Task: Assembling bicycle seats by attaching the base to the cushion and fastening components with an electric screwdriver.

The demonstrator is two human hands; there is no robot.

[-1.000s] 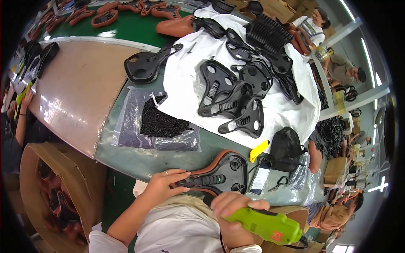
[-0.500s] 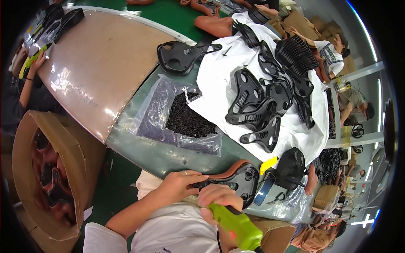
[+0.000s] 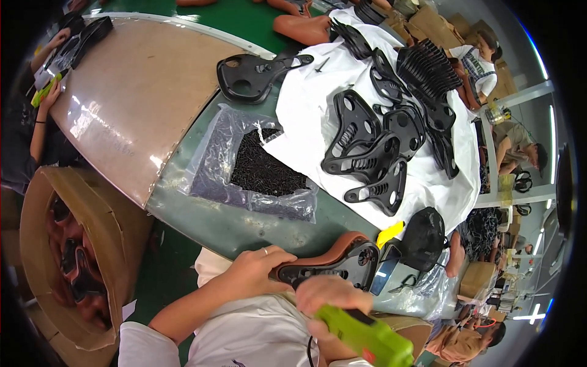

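Note:
A bicycle saddle (image 3: 325, 262) with a brown cover and a black plastic base lies at the near edge of the table, its underside facing up. My left hand (image 3: 257, 273) grips its narrow left end, a ring on one finger. In my right hand (image 3: 332, 297), blurred by motion, is a lime-green power screwdriver (image 3: 365, 340). That hand is over the near side of the saddle, and its tool body slants to the lower right. The screwdriver's tip is hidden. Beyond the saddle, an open plastic bag (image 3: 209, 185) holds a heap of small black screws (image 3: 264, 166).
Several black saddle bases (image 3: 359, 160) lie on a white cloth (image 3: 306, 131). Right of the saddle are a phone (image 3: 384, 274), a yellow object (image 3: 390, 233) and a black bag (image 3: 423, 238). A cardboard box (image 3: 116, 244) of saddles stands at left. A co-worker's hand (image 3: 54, 93) holds another green tool.
My right hand and the screwdriver have shifted to the right and slightly down. My left hand still holds the saddle, which is tilted a little more. The view has shifted slightly.

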